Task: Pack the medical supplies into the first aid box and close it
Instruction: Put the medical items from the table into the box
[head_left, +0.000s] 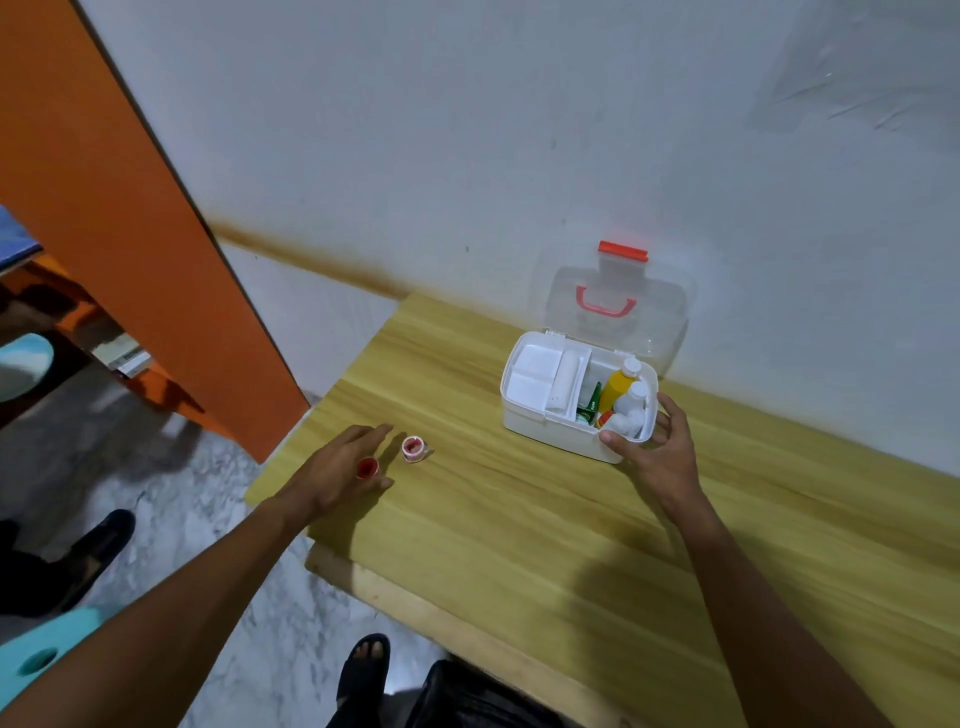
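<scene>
Nearest me, the left hand (340, 467) lies loosely spread over a small red cap (367, 467), grip unclear, beside a red-and-white roll (414, 448) not yet packed off the table (519, 545). Further back, the right hand (662, 452) clasps a corner of the first aid box (550, 431); bottles (618, 387) are inside and the lid (618, 306) stands open, so closing remains.

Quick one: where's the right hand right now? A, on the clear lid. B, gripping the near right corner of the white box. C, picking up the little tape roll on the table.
B: the right hand grips the near right corner of the first aid box, thumb on its front wall; the lid stands open behind, and the tape roll lies far from that hand.
</scene>
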